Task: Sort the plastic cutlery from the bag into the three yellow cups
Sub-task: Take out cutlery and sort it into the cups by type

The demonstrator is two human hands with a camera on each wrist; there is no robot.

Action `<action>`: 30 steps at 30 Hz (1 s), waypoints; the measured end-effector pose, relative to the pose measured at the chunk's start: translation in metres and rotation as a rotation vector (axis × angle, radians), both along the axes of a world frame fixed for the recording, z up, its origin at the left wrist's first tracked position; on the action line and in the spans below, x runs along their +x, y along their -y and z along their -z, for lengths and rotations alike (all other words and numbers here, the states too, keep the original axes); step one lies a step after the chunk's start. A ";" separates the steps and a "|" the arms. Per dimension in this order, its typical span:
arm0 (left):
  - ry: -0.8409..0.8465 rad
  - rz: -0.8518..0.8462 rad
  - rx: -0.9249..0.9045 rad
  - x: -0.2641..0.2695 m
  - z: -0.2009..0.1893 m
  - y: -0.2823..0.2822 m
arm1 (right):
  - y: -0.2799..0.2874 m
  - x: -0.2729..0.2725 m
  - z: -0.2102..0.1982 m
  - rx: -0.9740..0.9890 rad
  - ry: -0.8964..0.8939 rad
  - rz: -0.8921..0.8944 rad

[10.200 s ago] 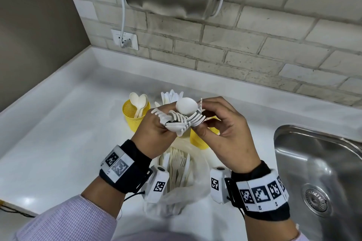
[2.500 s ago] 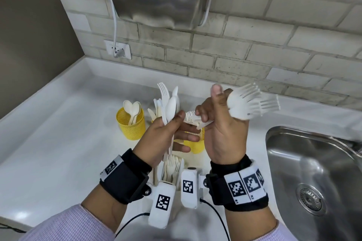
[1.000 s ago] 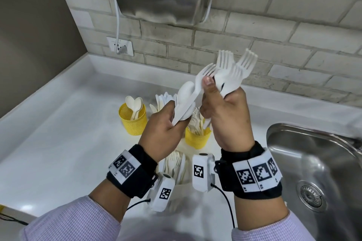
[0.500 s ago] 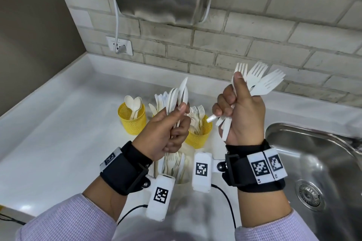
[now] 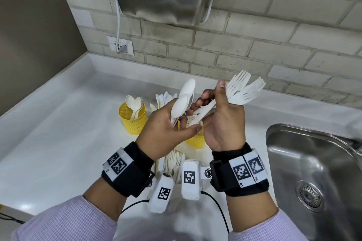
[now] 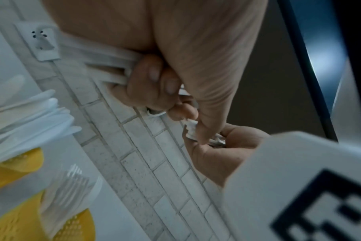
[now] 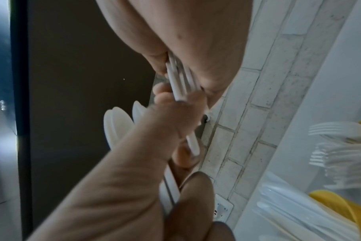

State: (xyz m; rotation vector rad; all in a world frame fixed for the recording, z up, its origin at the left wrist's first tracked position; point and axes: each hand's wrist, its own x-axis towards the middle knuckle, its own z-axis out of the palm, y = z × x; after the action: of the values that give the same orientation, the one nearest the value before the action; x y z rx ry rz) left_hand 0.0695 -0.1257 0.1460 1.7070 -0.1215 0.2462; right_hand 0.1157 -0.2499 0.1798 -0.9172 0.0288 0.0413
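Two hands held sorted white cutlery above the counter (image 5: 58, 143).
Nearest, the clear bag (image 5: 172, 164) of remaining cutlery lay by the counter's front edge, under the wrists. Above it the left hand (image 5: 162, 135) curled its fingers round a bundle of spoons (image 5: 183, 101), while the right hand (image 5: 225, 123) pinched a fan of forks (image 5: 242, 90) under its thumb. Beyond stood three yellow cups: the fork cup (image 5: 195, 141), the knife cup (image 6: 14, 161) and the spoon cup (image 5: 133, 117) toward the back wall.
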 end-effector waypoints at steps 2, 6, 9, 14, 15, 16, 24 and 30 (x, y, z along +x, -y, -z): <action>0.044 -0.016 0.047 -0.002 -0.002 0.000 | 0.002 0.001 -0.001 -0.007 -0.040 -0.037; 0.053 -0.055 0.038 -0.002 0.000 -0.001 | 0.006 0.001 -0.007 0.033 -0.184 -0.093; 0.034 -0.040 0.027 -0.002 -0.002 0.000 | 0.004 -0.001 -0.007 0.024 -0.226 -0.115; 0.167 -0.139 0.343 0.001 -0.005 0.008 | -0.001 -0.001 -0.004 -0.009 -0.182 -0.062; 0.172 -0.165 0.376 0.001 -0.005 0.008 | -0.001 -0.002 -0.006 -0.007 -0.182 -0.061; 0.178 -0.185 0.406 0.001 -0.004 0.008 | -0.001 -0.002 -0.005 -0.011 -0.183 -0.059; 0.125 -0.162 0.481 0.004 0.009 0.002 | -0.003 -0.003 -0.002 -0.162 -0.223 -0.156; 0.047 -0.124 0.485 0.004 0.009 0.002 | -0.001 -0.002 0.004 -0.298 -0.206 -0.237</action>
State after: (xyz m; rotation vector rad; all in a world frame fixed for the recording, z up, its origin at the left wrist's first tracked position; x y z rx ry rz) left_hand 0.0730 -0.1272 0.1365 2.1953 -0.1159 0.3715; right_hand 0.1137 -0.2488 0.1755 -1.2079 0.1203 0.3596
